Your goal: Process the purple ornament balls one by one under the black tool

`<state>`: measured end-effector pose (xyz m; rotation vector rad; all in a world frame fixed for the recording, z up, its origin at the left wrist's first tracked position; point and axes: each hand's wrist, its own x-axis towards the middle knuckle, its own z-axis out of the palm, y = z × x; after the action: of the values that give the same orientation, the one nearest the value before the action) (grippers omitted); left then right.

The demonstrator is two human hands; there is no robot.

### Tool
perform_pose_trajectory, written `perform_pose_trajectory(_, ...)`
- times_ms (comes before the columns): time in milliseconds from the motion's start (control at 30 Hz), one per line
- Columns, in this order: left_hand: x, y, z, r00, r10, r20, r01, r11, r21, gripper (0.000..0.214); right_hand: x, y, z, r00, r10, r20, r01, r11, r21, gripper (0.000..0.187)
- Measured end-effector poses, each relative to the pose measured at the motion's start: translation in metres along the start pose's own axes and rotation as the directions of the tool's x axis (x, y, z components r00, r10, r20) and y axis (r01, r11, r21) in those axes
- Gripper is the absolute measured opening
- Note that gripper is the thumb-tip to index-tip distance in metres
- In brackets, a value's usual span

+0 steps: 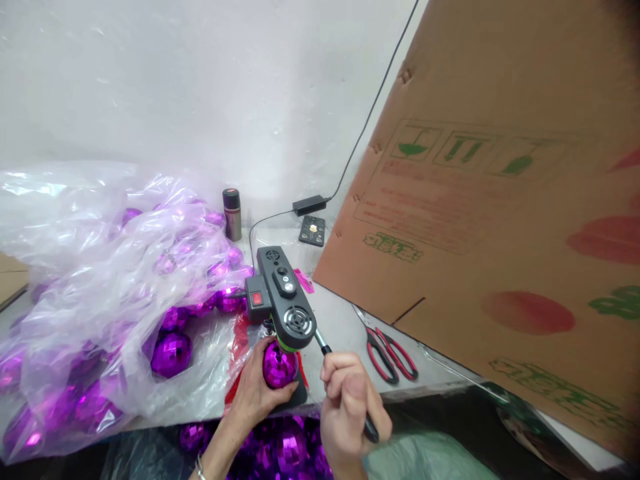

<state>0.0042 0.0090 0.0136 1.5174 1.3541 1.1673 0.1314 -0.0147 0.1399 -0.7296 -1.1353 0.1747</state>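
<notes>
A purple mirrored ball (279,368) sits under the head of a small black bench machine (281,297) that looks like a mini drill press. My left hand (256,393) is closed around this ball, with the thumb at its front and fingers at its left side. A lever (371,430) with a black grip sticks out from the machine's right side. Wrapped round that grip is my right hand (353,407). The machine's head covers the top of the ball, so the tool tip is hidden. On the machine's left side is a red switch (257,298).
Left, a clear plastic bag (125,260) holds many purple balls (171,353). Red-handled scissors (390,353) lie right of the machine. A spray can (232,213), power adapter (310,204) and black card-like box (311,230) stand behind. A large cardboard box (475,200) leans at right. More balls (290,450) lie below the table edge.
</notes>
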Motion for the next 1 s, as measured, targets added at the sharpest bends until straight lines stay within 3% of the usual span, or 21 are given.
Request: perform_pose_trajectory(1000, 0.0004, 0.0028, 0.0022, 1.0, 0.003, 0.01, -0.003, 1.0, 0.01, 0.081, -0.0061, 0.004, 0.0024, 0.999, 0.032, -0.018, -0.032, 0.999, 0.007, 0.047)
